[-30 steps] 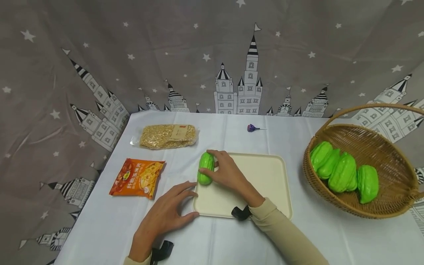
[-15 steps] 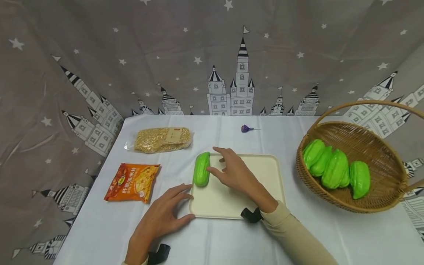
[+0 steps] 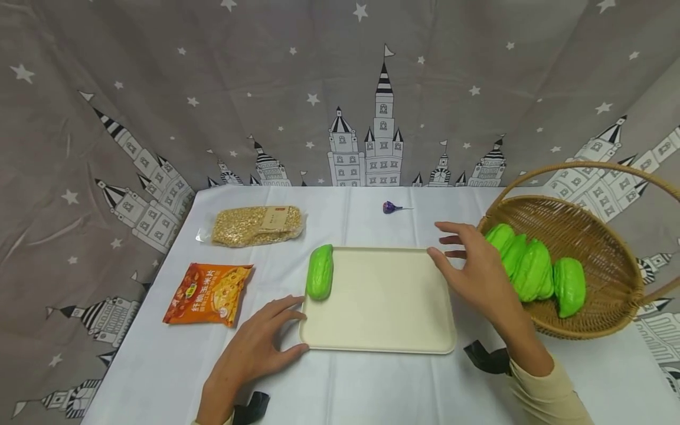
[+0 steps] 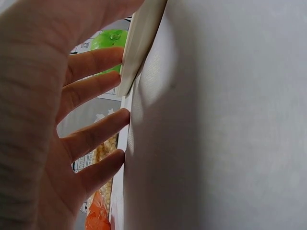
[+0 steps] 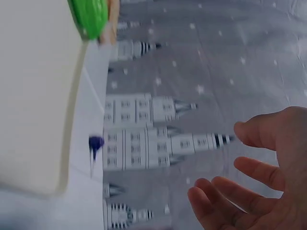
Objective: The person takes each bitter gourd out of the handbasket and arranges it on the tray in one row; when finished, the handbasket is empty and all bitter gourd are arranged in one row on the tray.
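A bright green ridged fruit (image 3: pixel 320 273), like a star fruit, lies lengthwise along the left side of a cream tray (image 3: pixel 388 301). My left hand (image 3: pixel 257 339) rests at the tray's left edge, thumb near the front corner. In the left wrist view, spread fingers of the left hand (image 4: pixel 57 129) reach the tray rim (image 4: pixel 139 48), with green fruit (image 4: pixel 109 39) beyond. Over the tray's right edge and the basket's left side hovers my right hand (image 3: pixel 486 283), holding nothing. The right wrist view has that hand (image 5: pixel 266 203) with fingers loosely bent.
A wicker basket (image 3: pixel 611 283) with a tall handle, holding several more green fruits (image 3: pixel 536 268), stands on the right. A bag of yellow grains (image 3: pixel 255 226) and an orange snack packet (image 3: pixel 209 294) lie at left. A purple lollipop (image 3: pixel 390 207) lies behind the tray.
My right hand has let go of the green fruit on the tray's left side and moved right to the basket. The left hand stays at the tray edge. The head view shifted slightly.
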Tool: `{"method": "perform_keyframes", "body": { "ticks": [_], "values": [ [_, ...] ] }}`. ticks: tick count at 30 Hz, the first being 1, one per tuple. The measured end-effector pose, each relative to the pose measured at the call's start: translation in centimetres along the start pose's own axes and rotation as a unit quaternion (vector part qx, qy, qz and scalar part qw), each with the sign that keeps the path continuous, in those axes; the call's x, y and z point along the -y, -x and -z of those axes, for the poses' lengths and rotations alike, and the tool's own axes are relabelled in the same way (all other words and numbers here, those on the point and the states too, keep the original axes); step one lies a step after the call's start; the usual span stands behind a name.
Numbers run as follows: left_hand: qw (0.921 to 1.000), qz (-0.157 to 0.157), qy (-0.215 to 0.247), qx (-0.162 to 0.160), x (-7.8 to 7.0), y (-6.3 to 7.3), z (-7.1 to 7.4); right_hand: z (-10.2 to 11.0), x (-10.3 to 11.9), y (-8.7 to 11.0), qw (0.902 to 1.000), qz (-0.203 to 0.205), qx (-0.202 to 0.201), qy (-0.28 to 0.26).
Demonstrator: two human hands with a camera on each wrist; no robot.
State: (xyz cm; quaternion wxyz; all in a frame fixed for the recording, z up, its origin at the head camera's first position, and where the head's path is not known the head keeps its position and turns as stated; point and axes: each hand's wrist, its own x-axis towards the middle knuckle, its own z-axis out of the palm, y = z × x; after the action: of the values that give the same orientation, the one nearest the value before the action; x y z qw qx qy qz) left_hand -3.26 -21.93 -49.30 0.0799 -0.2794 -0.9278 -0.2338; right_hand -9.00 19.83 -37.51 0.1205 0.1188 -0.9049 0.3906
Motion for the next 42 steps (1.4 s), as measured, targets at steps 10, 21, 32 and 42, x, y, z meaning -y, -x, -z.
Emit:
{"method": "perform_keyframes", "body": {
  "ticks": [10, 21, 32, 42],
  "values": [
    [1.0000, -0.002, -0.004, -0.002, 0.0, -0.1, 0.0, 5.3, -4.4, 2.3, 0.9961, -0.037, -0.066, 0.045],
    [0.9999, 0.010, 0.002, 0.006, -0.1, -0.3, 0.1, 8.1, -8.5, 4.2, 0.9848, -0.102, -0.026, 0.138],
    [1.0000, -0.003, 0.001, -0.009, -0.1, 0.0, -0.1, 8.7, -11.1, 4.5, 0.9662, -0.160, 0.094, 0.179],
    [0.9998, 0.020, 0.000, 0.008, -0.2, -0.1, 0.1, 8.2, -11.9, 4.4, 0.9700, -0.160, 0.068, 0.170]
  ]
}}
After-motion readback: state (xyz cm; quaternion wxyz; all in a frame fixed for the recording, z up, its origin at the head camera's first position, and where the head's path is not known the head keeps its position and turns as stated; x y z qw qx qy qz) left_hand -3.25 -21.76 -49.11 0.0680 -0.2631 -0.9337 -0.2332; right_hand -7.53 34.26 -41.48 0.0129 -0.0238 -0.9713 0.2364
